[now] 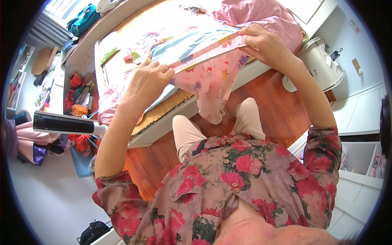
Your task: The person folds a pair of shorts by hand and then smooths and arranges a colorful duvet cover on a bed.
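A thin pink cloth [206, 79] printed with small coloured figures is stretched between my two hands above the bed's near edge. My left hand [150, 79] grips one end of its straight, pale-edged border, fingers curled over it. Higher up on the right, my right hand [267, 47] pinches the other end between thumb and fingers. Below the border the cloth hangs in a loose point over the bed's side, above my knees. Just behind it lies a blue and white patterned cloth [185, 45]. More pink printed fabric [111, 100] spreads to the left of my left hand.
The bed [171, 112] has a woven mat and a pale frame. A bunched pink cover [259, 16] lies at its far right. A cream bedside cabinet [320, 63] stands right, with a charger on top. Piled bags and clothes [79, 92] sit left, near a black and white cylinder [67, 123].
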Demonstrator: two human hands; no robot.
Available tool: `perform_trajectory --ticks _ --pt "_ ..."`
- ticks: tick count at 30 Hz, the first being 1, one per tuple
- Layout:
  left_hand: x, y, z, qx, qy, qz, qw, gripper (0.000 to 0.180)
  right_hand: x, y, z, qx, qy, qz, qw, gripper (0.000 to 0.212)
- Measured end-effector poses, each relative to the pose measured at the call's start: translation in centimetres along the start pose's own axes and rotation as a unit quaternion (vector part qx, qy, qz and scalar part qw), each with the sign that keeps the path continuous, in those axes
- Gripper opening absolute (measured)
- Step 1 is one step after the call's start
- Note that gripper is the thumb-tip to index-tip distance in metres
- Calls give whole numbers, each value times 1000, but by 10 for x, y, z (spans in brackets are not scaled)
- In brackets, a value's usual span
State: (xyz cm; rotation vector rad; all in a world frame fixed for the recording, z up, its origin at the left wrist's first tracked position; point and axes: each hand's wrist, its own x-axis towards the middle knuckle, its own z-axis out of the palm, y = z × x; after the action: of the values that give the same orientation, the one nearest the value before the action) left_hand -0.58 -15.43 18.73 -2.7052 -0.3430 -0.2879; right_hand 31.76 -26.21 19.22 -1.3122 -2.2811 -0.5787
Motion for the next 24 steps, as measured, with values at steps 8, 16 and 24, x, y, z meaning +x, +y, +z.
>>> perform_trajectory --ticks 8,16,24 --pt "-4 0 -13 36 74 -45 996 21 -7 3 -15 90 -77 231 966 21" --pt "-3 -1 -30 95 92 -156 979 8 -9 -18 -28 389 7 276 879 17" --pt "-15 10 -27 35 23 -155 987 6 -28 -32 -7 401 -18 265 877 6"
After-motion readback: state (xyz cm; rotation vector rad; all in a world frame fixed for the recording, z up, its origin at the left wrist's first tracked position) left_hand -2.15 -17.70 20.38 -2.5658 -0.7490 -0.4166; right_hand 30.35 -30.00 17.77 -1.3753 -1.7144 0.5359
